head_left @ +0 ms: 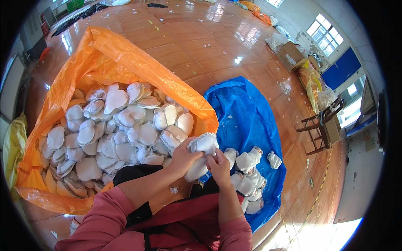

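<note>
Between my hands is a white padded fabric piece with two rounded lobes, one above the other. My left hand wraps round its left side, the thumb lying across the middle. My right hand pinches its right edge with fingers pressed together; whether a thread or small tool is in them is too small to tell. To the left, an orange woven sack gapes, full of similar flat white pads. On the right, a blue sack holds several plumper, rolled white pieces.
Tiled floor with scattered white scraps spreads beyond the sacks. A wooden chair stands at the right, near a cardboard box and a yellow bag along the wall. Another yellow sack lies at the left edge.
</note>
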A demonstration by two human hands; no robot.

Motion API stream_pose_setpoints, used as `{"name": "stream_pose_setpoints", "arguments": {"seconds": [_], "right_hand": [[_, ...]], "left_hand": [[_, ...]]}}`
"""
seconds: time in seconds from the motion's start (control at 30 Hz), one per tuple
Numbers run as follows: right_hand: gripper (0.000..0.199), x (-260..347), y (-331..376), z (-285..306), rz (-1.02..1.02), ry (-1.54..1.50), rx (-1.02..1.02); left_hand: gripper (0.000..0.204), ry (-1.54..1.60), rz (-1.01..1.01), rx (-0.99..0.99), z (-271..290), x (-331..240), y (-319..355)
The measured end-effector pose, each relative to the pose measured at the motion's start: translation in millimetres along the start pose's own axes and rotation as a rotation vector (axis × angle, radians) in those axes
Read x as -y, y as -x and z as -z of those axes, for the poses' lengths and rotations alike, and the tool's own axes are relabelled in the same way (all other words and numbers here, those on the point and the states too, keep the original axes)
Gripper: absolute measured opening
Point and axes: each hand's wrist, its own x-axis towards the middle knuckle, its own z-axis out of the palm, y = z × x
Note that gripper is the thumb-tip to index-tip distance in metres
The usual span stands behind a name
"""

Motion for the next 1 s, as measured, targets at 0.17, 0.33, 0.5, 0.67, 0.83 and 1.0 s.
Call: {"name": "stream_pose_setpoints", "arguments": {"seconds": [0.17, 0.33, 0.5, 0.67, 0.83, 1.0], "right_hand": [[0.014, 7, -2, 14, -0.159, 0.102, 0.287], [0.019, 7, 3, 10, -0.073, 0.108, 0.133], [0.031, -12, -4, 14, 0.153, -0.028, -0.228], [0.028, -12, -8, 11, -0.051, -0.261, -0.232], [0.014, -26, -11, 13, 0.025, -0.306, -0.338], [0.013, -29, -8, 3, 0.341, 0.135, -0.436]], "left_hand": [[0.054, -0.504, -0.139, 0.029, 1, -13, 11], [0.054, -0.264, -0.057, -0.002, 3, 4, 0], [0.058, 0.210, 0.170, -0.073, -3, -2, -5], [0.055, -0.063, 0.003, -0.043, -1, 4, -1], [0.055, -0.413, -0.138, 0.007, -7, -9, 9], [0.058, -0.446, -0.179, 0.020, -7, -14, 13]]}}
